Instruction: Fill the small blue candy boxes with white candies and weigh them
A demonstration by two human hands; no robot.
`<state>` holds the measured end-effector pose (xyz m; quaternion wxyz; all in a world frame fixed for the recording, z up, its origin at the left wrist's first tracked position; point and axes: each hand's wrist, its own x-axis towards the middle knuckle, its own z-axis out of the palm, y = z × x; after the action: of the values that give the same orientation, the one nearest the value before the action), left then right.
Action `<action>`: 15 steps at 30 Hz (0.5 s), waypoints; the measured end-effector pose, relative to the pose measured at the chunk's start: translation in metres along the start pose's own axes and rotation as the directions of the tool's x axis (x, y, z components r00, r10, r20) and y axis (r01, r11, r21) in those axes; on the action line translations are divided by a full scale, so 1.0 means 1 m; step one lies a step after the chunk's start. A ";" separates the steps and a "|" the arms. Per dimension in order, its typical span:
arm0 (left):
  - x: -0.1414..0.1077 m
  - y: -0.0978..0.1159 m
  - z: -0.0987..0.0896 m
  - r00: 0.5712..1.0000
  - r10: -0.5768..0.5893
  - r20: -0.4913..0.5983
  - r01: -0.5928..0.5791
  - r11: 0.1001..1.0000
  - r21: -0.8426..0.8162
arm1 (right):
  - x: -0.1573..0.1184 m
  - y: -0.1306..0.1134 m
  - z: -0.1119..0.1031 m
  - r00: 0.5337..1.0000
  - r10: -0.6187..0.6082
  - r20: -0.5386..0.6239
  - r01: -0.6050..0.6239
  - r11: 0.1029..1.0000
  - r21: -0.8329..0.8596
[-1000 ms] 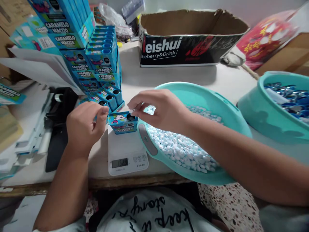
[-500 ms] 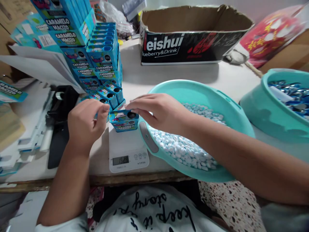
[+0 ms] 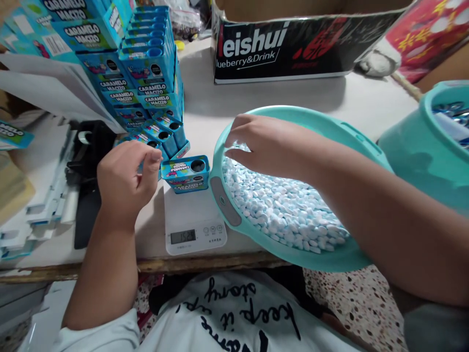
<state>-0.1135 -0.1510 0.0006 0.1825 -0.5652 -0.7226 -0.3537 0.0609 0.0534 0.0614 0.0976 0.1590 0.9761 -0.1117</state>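
My left hand (image 3: 126,178) is curled beside a blue candy tin (image 3: 185,176), with the thumb against the bent fingers; what lies inside the curl is hidden. The tin stands on a white kitchen scale (image 3: 194,220), its round top hole showing dark. The scale's display appears to read 152.9. My right hand (image 3: 252,139) hangs over the left part of a turquoise basin (image 3: 322,120), thumb and fingers apart, with nothing visible between them. Small white and pale blue candies (image 3: 286,210) lie in the basin.
Several blue tins (image 3: 164,134) sit in a tray behind the scale, below stacked display boxes (image 3: 146,83). A black tape dispenser (image 3: 91,156) is at left. A black carton (image 3: 286,51) stands at the back, and a second turquoise tub (image 3: 414,142) at right.
My right hand has moved right, from above the tin's hole to over the candies in the basin. The left hand stays beside the tin. The camera view has shifted slightly.
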 end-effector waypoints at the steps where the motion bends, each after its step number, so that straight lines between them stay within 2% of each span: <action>1: 0.000 0.000 0.000 1.000 0.000 0.005 0.000 1.000 0.000 | -0.001 -0.001 0.001 1.000 0.016 0.022 -0.015 0.999 -0.036; 6: -0.001 -0.002 0.003 0.999 0.031 -0.009 -0.031 0.999 -0.036 | -0.004 -0.007 0.005 0.962 0.093 0.257 -0.064 0.991 -0.121; 15: 0.002 -0.003 0.008 0.997 0.076 0.006 -0.076 0.997 -0.024 | -0.002 -0.010 0.004 0.951 0.110 0.288 -0.064 0.984 -0.164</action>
<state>-0.1158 -0.1439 -0.0047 0.1867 -0.5957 -0.6968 -0.3532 0.0604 0.0429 0.0594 0.2592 0.1757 0.9481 -0.0549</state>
